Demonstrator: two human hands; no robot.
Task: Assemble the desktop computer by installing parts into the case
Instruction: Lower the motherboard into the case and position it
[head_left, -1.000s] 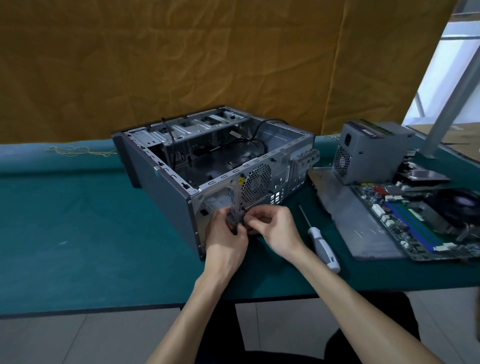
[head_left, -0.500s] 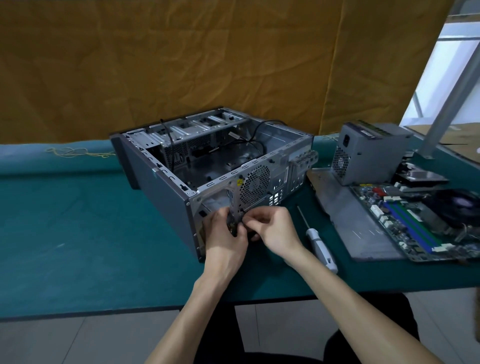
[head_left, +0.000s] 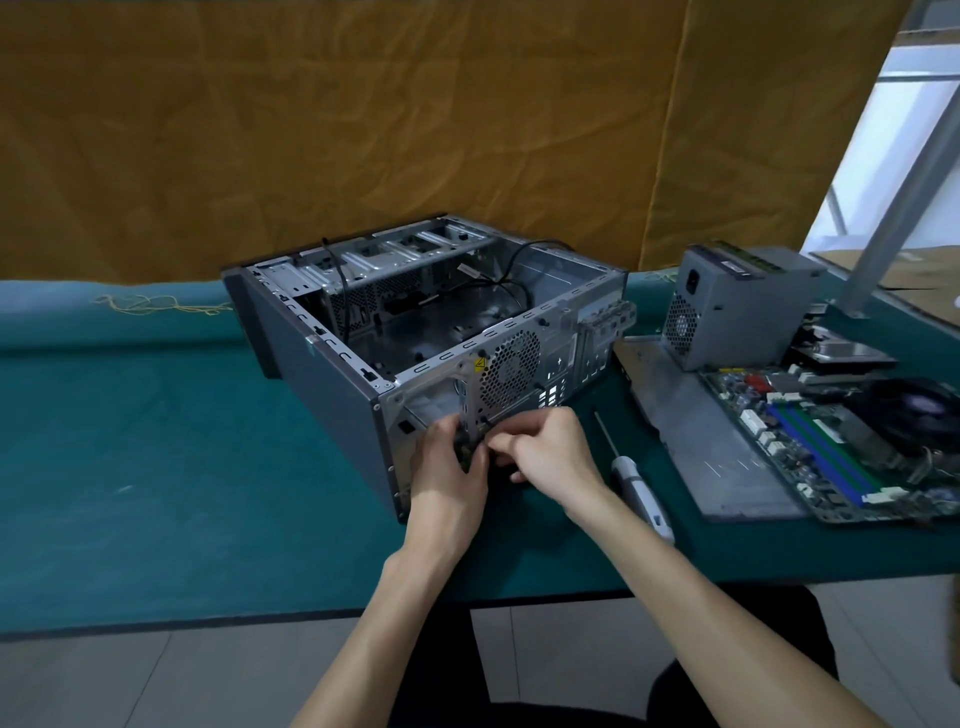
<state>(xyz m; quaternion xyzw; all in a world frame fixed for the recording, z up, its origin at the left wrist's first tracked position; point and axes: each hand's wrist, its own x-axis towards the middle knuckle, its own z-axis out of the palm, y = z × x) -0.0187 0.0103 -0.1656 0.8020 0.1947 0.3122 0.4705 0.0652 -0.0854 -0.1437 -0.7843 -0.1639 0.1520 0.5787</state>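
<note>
Hands meet at the case (head_left: 332, 374) rear panel: my left hand (head_left: 449, 467) and right hand (head_left: 545, 452) both pinch a small dark part (head_left: 464, 451). Advisable: seat it squarely before pressing.

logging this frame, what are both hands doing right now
Left hand: fingers curled, gripping a small dark part at the case's rear panel.
Right hand: fingers curled, pinching at the same part.

Head view, down over table (head_left: 156, 467)
</note>
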